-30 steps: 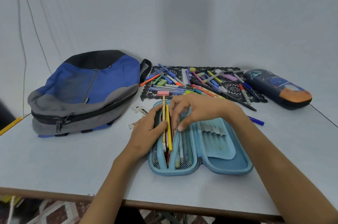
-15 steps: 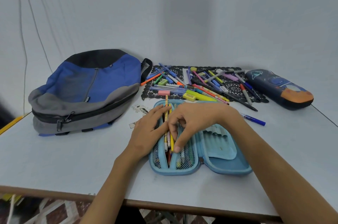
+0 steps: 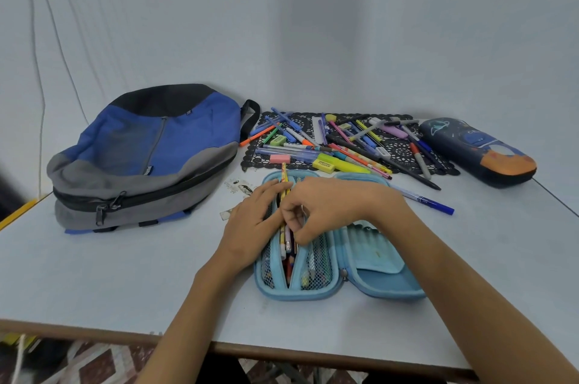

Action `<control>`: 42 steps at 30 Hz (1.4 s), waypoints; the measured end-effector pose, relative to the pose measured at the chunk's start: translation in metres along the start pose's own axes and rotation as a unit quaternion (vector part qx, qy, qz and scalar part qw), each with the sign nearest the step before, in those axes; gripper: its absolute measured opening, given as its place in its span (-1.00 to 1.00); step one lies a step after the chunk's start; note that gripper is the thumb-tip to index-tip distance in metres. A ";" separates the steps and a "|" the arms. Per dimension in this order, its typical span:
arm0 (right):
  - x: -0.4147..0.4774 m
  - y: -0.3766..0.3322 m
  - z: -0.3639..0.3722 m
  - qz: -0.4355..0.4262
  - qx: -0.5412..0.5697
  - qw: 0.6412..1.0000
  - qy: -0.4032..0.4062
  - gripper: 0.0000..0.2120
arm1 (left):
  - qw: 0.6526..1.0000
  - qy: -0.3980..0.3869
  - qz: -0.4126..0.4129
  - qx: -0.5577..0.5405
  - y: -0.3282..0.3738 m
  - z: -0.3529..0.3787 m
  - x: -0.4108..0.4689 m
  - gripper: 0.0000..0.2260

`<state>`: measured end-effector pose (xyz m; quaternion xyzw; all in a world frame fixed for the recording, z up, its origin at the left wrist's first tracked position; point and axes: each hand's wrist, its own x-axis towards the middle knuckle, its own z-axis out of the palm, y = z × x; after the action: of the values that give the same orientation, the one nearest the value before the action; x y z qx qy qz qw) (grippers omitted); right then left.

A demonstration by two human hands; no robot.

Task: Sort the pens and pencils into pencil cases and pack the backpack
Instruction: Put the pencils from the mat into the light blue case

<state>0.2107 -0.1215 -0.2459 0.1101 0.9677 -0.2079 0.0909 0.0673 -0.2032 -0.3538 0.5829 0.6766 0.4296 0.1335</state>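
1. Head view: case [image 3: 387, 285] lies open near the front table [image 3: 125, 283] edge. Pencils [image 3: 285, 246] lie bunched in its left half, one end poking past the far rim.
2. Left hand [image 3: 250, 224] flat, fingers straight against the bundle; right hand [image 3: 326, 208] curled, pinching the pencils (fingertip contact hidden).
3. Risk: a loose pinch could let pencils spring out or snag the mesh.
4. Room: bare table left of case; backpack [image 3: 144, 152] well apart; pens [image 3: 344, 145] crowd just behind.

Cloth backpack [image 3: 150, 148] — smooth matt table [image 3: 109, 274]
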 end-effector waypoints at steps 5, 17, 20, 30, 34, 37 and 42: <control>-0.003 0.002 -0.005 -0.012 0.010 1.000 0.009 -0.95 | 1.000 -0.008 -0.005 0.017 0.004 -0.001 -0.001 -0.61; -0.007 0.012 -0.010 -0.046 0.074 0.995 0.052 -0.87 | 1.000 0.000 0.007 0.008 0.013 -0.004 -0.006 -0.45; -0.007 0.013 -0.010 -0.043 0.082 0.994 0.053 -0.87 | 1.000 0.001 0.012 0.003 0.012 -0.004 -0.007 -0.48; 0.004 0.033 -0.005 -0.001 -0.016 0.995 0.095 -0.83 | 1.000 -0.007 0.012 0.019 0.016 -0.005 -0.011 -0.64; 0.011 0.041 0.001 -0.002 -0.031 0.992 0.123 -0.80 | 1.000 -0.007 0.002 0.020 0.015 -0.004 -0.012 -0.65; 0.015 0.044 0.004 -0.004 -0.034 0.992 0.124 -0.79 | 1.000 -0.007 -0.002 0.017 0.015 -0.004 -0.012 -0.66; 0.011 0.045 0.001 -0.014 -0.024 0.990 0.139 -0.89 | 1.000 -0.008 0.004 0.018 0.015 -0.004 -0.012 -0.69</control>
<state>0.2115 -0.0795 -0.2661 0.1223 0.9771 -0.1685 -0.0452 0.0782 -0.2163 -0.3444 0.5911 0.6811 0.4130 0.1269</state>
